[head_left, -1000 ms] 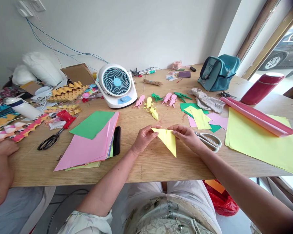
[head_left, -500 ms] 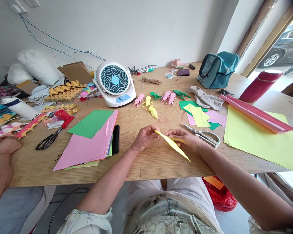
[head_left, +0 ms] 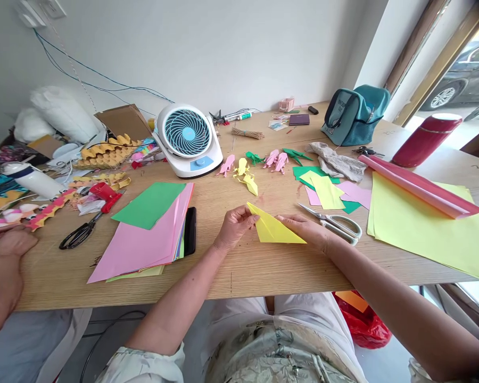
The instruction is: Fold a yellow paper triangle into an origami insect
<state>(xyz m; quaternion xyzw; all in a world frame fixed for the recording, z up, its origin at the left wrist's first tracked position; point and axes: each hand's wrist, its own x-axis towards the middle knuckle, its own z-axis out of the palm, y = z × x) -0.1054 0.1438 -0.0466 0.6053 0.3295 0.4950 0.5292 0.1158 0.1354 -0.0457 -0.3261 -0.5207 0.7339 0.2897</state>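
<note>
A yellow sheet of origami paper [head_left: 277, 229], folded into a triangle, is held up just above the table's near part. My left hand [head_left: 234, 226] pinches its left corner between thumb and fingers. Along the right sloping edge, my right hand [head_left: 306, 230] grips the paper, its fingers partly hidden behind it. Beyond my hands stand small folded paper figures: a yellow one [head_left: 250, 184], a pink one [head_left: 226, 165] and a green one [head_left: 296, 156], among several. Close to my right wrist lie white-handled scissors [head_left: 341, 223].
On the left are a pile of coloured paper [head_left: 143, 244], a black phone [head_left: 190, 231], black scissors [head_left: 80, 234] and a fan [head_left: 188, 138]. Paper scraps [head_left: 323, 190], large yellow sheets [head_left: 427, 234] and a red flask [head_left: 427, 139] lie rightward. Another person's hand [head_left: 8, 244] rests far left.
The yellow paper, seen nearly edge-on before, has turned so its broad triangular face shows. My right hand has shifted slightly along its edge; my left hand keeps its pinch.
</note>
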